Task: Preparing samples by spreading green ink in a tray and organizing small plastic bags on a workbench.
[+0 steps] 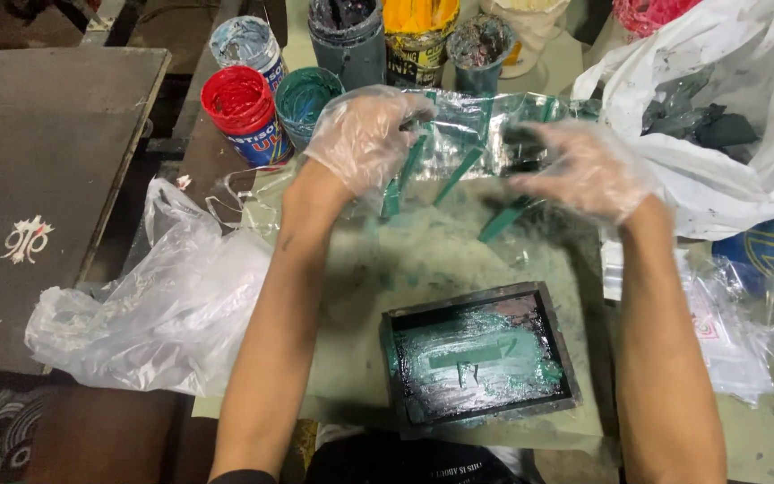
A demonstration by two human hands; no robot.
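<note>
Both hands wear thin clear plastic gloves. My left hand [365,134] and my right hand [584,166] grip a clear plastic bag [472,134] smeared with teal ink, holding it above the table. Several teal-coated sticks [503,220] show inside the bag or just under it. Below the hands, a small dark-framed printing screen [481,358] lies flat on an ink-stained sheet [423,255], its mesh covered in teal ink.
Open ink tubs stand at the back: red [239,103], teal [306,97], grey [347,31], yellow [418,27]. A crumpled clear bag [159,309] lies at left, a white bag [718,116] at right. A dark board [47,179] lies far left.
</note>
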